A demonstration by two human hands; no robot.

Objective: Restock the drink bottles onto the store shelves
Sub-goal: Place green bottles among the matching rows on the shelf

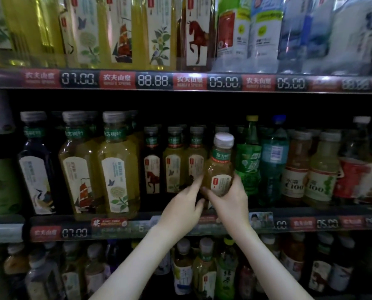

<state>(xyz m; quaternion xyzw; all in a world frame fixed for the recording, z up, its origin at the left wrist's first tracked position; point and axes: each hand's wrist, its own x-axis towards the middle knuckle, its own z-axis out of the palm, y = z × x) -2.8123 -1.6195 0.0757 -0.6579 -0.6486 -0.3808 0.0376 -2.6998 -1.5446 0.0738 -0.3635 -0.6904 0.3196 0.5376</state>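
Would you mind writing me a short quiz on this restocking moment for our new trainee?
1. True or false: only the right hand holds the small tea bottle, while the left hand hangs free.
2. The held bottle's cap is: A white, B yellow, C blue.
3. What price shows at the far left of the middle shelf rail?

Key:
1. False, both hands hold it.
2. A.
3. 07.00.
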